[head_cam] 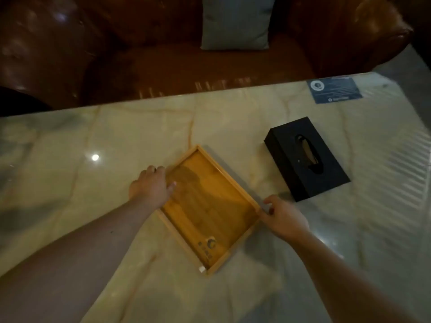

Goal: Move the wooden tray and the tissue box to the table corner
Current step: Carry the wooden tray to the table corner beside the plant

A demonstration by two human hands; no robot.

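- Both hands are on the wooden tray (207,206). The left hand (150,186) lies on the tray's left long side, fingers curled over the rim and thumb inside. The right hand (283,217) pinches the right rim close to its near corner.
- Both hands grip the tray. I cannot tell if it has left the surface (93,136) yet.
- The tray sits near the middle of the surface, a bit toward the near edge. It lies flat. Its long way runs slanted, from near-right to far-left.
- The tray looks stiff and light. It seems empty but for some small dark bits at its near end. The raised rims are good places to hold, one hand on each long side. The shiny surface looks slippery, so the tray may slide easily.
- The black tissue box (306,158) rests just beside the tray, toward the right edge, not touching it. Its long way slants too. It looks light and firm, good to hold by its long sides.
- The far right corner has a blue card (334,89) on it.
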